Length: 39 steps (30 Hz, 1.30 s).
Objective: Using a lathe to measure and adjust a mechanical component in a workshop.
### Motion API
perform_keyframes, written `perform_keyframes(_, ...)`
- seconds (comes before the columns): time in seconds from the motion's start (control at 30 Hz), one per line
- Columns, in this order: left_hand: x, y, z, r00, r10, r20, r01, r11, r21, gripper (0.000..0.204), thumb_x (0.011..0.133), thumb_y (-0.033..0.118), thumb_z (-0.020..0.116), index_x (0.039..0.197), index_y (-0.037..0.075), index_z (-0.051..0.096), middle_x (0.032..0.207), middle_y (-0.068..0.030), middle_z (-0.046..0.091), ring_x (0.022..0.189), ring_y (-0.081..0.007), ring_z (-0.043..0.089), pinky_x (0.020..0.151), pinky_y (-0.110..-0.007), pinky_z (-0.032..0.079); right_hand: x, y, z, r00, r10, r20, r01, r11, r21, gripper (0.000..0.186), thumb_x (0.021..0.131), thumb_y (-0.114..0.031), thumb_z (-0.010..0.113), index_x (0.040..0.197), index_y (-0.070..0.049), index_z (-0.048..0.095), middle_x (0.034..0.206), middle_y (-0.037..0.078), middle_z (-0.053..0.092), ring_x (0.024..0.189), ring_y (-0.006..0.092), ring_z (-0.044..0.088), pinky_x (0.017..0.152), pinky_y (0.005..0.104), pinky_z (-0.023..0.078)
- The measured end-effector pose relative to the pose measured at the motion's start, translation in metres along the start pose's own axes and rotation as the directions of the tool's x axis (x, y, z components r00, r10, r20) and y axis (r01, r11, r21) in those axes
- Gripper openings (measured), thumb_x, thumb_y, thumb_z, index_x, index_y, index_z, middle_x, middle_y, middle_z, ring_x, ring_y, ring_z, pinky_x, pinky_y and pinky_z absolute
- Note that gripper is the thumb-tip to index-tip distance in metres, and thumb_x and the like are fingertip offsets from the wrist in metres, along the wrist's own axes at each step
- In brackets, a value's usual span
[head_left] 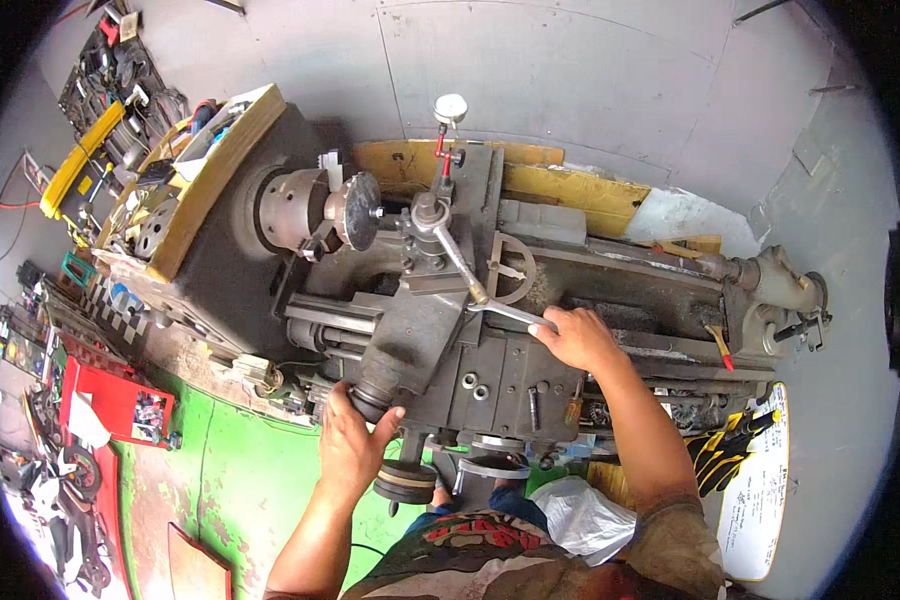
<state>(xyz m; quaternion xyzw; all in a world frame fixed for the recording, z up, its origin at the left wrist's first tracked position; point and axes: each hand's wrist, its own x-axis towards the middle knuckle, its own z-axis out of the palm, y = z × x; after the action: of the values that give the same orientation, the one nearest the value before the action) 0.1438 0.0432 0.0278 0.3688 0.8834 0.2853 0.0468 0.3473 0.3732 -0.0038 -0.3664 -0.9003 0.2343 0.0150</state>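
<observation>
My right hand (578, 338) is closed around one end of a steel wrench (515, 313). The wrench's other end meets the tip of the tool post lever (457, 256); how they join is too small to tell. Below the tool post (428, 240), my left hand (352, 440) wraps its fingers and thumb around the round dial collar (372, 398) at the near end of the lathe's cross slide (395, 335). Left of the tool post, the lathe chuck (295, 208) holds a round disc-shaped workpiece (358, 211). A dial indicator (451, 108) stands on a red arm behind the tool post.
A wooden tray of tools (215, 175) sits on the headstock. The tailstock (785, 280) is at the far right, with a red-handled brush (720, 348) nearby. Handwheels (406, 482) hang in front of me. A red box (120, 400) is at left, a whiteboard (760, 515) at lower right.
</observation>
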Motion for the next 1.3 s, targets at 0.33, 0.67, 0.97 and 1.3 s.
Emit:
perform_keyframes(0.33, 0.005, -0.003, -0.021, 0.987, 0.044, 0.156, -0.053, 0.997, 0.055, 0.088, 0.087, 0.051, 0.079, 0.134, -0.014, 0.042, 0.123, -0.0374, 0.061, 0.116, -0.051, 0.064, 0.098, -0.052, 0.054, -0.031, -0.048, 0.009, 0.964, 0.213, -0.161, -0.228, 0.971, -0.076, 0.047, 0.098, -0.051, 0.061, 0.109, -0.007, 0.075, 0.106, 0.024, 0.074, 0.105, 0.0454, 0.069, 0.094, 0.0561, 0.053)
perform_keyframes(0.67, 0.008, -0.017, -0.017, 0.974, 0.156, 0.164, -0.19, 0.958, 0.215, 0.076, 0.09, 0.063, 0.073, 0.11, -0.005, 0.046, 0.099, -0.0327, 0.069, 0.094, -0.0493, 0.071, 0.082, -0.053, 0.059, -0.049, -0.074, 0.036, 0.89, 0.341, -0.302, -0.368, 0.929, -0.035, 0.047, 0.099, -0.05, 0.062, 0.114, -0.007, 0.076, 0.115, 0.021, 0.075, 0.113, 0.0414, 0.068, 0.099, 0.0531, 0.052)
perform_keyframes(0.97, 0.01, -0.024, -0.014, 0.966, 0.195, 0.167, -0.223, 0.959, 0.173, 0.08, 0.09, 0.065, 0.071, 0.111, -0.008, 0.046, 0.099, -0.0334, 0.069, 0.097, -0.0494, 0.072, 0.085, -0.051, 0.059, -0.059, -0.094, 0.047, 0.837, 0.399, -0.376, -0.421, 0.907, 0.025, 0.048, 0.098, -0.05, 0.063, 0.117, -0.008, 0.077, 0.115, 0.02, 0.075, 0.115, 0.04, 0.069, 0.099, 0.051, 0.053)
perform_keyframes(1.3, 0.014, -0.023, -0.03, 0.955, 0.193, 0.224, -0.226, 0.965, 0.132, 0.084, 0.087, 0.07, 0.072, 0.116, -0.007, 0.051, 0.104, -0.0335, 0.071, 0.097, -0.0517, 0.07, 0.087, -0.054, 0.057, -0.064, -0.092, 0.04, 0.895, 0.391, -0.216, -0.396, 0.918, 0.022, 0.059, 0.1, -0.062, 0.056, 0.121, -0.01, 0.074, 0.117, 0.021, 0.074, 0.117, 0.0425, 0.066, 0.102, 0.056, 0.05)
